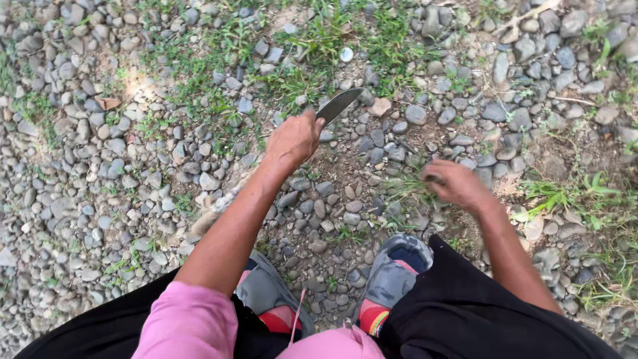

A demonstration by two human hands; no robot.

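your left hand (292,139) is closing tight around the handle of a knife (337,104), and the handle itself is hidden inside your fist, so only the dark blade is showing, pointing up and to the right over the stones. your right hand (455,185) is curling down at a tuft of grass (407,187) growing between the pebbles; the hand is blurred, its fingertips are lost among the blades, and i cannot tell whether it is actually gripping the grass or only touching it.

you are crouching over gravel ground (100,173), grey rounded stones packed with bare soil between them. your grey shoes (392,272) with red and striped socks are sitting just below the hands, partly covered by your black trousers (465,319). a pink sleeve (189,326) is covering your left upper arm and is being cut off by the bottom edge.

more green weeds (565,196) are spreading to the right of your right hand, and a thinner patch (312,46) is lying beyond the knife tip. a tan stone (381,106) is resting just right of the blade. nothing is standing between the blade and the tuft except loose pebbles.
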